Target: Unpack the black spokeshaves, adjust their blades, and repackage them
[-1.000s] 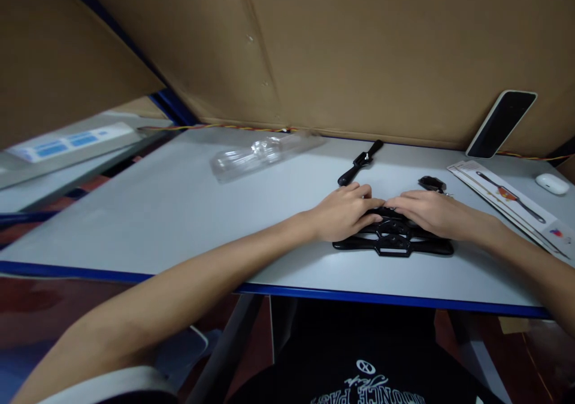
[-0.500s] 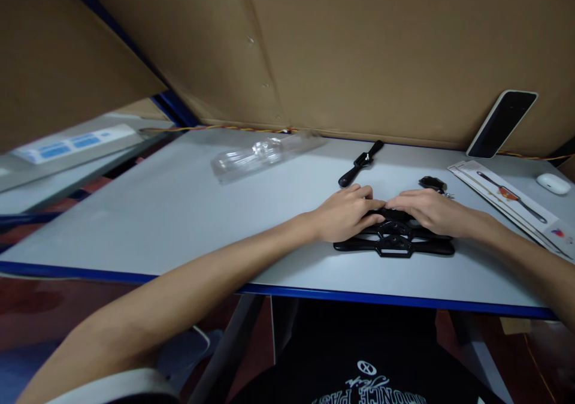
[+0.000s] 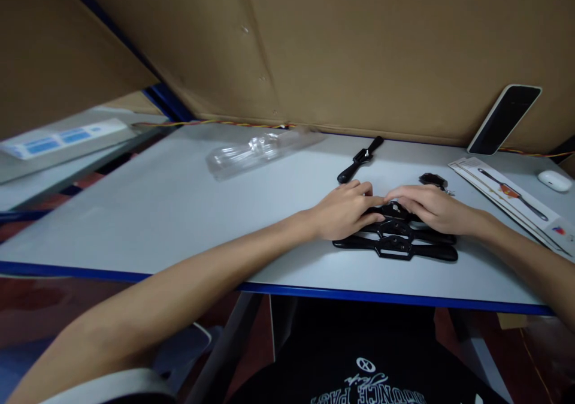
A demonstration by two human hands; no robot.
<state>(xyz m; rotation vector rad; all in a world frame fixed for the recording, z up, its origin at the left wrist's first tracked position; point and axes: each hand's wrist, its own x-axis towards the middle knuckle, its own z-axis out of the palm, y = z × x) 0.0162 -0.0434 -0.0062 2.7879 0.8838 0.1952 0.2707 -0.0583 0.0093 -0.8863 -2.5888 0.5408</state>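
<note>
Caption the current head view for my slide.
Left hand and right hand close together at a row of black two-handled tools on a gray table, clear plastic packaging farther back.

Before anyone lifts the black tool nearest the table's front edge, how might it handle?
The front black tool would probably feel rigid: its handles and center frame look like one solid body. Glossy highlights suggest a smooth, perhaps slippery surface. The wide center frame makes rolling unlikely.
</note>
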